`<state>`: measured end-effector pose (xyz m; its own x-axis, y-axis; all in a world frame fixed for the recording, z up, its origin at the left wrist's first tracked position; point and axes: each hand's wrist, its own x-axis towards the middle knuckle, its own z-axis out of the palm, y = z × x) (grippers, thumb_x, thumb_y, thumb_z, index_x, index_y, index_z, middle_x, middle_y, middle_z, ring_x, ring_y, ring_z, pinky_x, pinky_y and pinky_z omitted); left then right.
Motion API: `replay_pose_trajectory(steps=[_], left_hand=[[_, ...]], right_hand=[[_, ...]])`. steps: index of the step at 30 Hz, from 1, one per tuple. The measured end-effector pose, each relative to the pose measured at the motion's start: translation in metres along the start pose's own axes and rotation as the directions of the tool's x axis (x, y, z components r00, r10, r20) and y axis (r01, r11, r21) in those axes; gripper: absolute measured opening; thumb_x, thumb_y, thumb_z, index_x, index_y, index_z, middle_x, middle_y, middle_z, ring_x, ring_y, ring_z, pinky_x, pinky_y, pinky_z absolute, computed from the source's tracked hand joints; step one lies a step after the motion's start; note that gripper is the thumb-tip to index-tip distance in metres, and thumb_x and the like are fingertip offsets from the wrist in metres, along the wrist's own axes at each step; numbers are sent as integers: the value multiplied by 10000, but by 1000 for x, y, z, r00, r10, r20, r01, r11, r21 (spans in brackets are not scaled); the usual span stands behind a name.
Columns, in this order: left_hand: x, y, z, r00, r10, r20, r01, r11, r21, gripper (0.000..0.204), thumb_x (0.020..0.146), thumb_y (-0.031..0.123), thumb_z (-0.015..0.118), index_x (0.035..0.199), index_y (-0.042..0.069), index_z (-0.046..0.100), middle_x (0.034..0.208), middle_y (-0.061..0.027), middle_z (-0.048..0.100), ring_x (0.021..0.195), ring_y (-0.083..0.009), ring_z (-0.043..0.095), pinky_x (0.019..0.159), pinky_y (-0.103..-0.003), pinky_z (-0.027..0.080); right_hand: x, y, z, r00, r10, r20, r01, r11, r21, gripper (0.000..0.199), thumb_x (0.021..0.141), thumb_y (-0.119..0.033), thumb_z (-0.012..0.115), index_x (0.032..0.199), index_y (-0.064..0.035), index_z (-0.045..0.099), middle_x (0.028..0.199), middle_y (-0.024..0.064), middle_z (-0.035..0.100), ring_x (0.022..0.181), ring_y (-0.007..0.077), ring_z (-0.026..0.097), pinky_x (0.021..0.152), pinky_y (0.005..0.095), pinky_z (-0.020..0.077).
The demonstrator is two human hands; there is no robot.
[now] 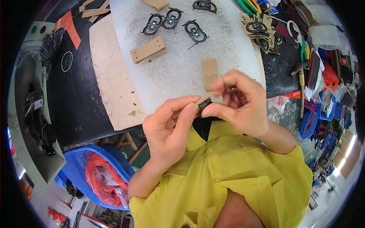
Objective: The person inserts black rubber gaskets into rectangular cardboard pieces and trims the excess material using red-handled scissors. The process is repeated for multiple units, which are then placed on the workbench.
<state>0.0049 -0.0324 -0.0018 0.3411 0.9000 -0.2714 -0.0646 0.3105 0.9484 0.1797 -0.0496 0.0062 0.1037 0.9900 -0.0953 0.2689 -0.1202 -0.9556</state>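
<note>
My left hand point(167, 127) pinches a folded beige strip point(203, 99), which looks like leather, between thumb and forefinger at the board's near edge. Against it sits a curved black part point(204, 109), mostly hidden by the fingers. The thumb of my right hand point(247, 108) presses on that black part. Curled in the right fingers is a small red-handled tool point(237, 100); its working end is blurred and its kind cannot be made out. Just beyond the hands lies another beige strip point(209, 70), flat on the white board point(171, 76).
Several black looped parts point(195, 31) and a folded beige strip point(148, 50) lie farther off on the board. Finished-looking beige and black pieces point(262, 32) are heaped at the right, near a hammer point(300, 67). A blue bin point(76, 159) with red plastic stands below left.
</note>
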Motion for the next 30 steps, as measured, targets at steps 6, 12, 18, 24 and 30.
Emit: replay_pose_trajectory(steps=[6, 12, 18, 24, 30], left_hand=[[0, 0, -2, 994, 86, 62, -83, 996, -39, 219, 824, -25, 620, 1037, -72, 594, 949, -123, 653, 831, -125, 620, 737, -238, 504], [-2, 5, -1, 998, 49, -50, -41, 989, 140, 192, 777, -33, 661, 962, -71, 625, 885, -140, 666, 766, -136, 636, 701, -232, 502], [-6, 3, 5, 928, 373, 14, -333, 810, 483, 235, 735, -41, 674, 965, -30, 633, 830, -164, 644, 722, -195, 650, 681, -222, 497], [2, -4, 2, 989, 146, -29, -144, 987, 75, 338, 787, -64, 630, 1118, -51, 563, 972, -151, 635, 845, -157, 629, 735, -252, 512], [14, -4, -3, 998, 52, 21, -47, 980, -193, 480, 806, -71, 605, 1251, -65, 425, 936, -125, 617, 847, -120, 597, 750, -225, 486]], right_hand=[[1, 2, -2, 985, 62, 159, -78, 992, 97, 227, 711, -138, 771, 830, -22, 616, 682, 8, 516, 562, 59, 413, 493, 209, 344], [-3, 6, 2, 987, -40, 156, 31, 998, 57, 206, 727, -81, 756, 843, -13, 600, 766, -8, 553, 581, 16, 408, 505, 181, 319], [-4, 4, 5, 994, -23, 106, 17, 998, 56, 203, 742, -94, 747, 847, -10, 595, 739, -11, 549, 584, 14, 421, 504, 176, 323], [3, 2, -1, 943, 253, 216, -317, 882, 349, 170, 785, -113, 712, 855, -2, 604, 719, -53, 565, 604, -9, 437, 515, 172, 356], [7, 5, 0, 916, 255, 308, -355, 873, 333, 173, 795, -150, 705, 863, -23, 610, 645, -54, 533, 565, -15, 432, 484, 160, 327]])
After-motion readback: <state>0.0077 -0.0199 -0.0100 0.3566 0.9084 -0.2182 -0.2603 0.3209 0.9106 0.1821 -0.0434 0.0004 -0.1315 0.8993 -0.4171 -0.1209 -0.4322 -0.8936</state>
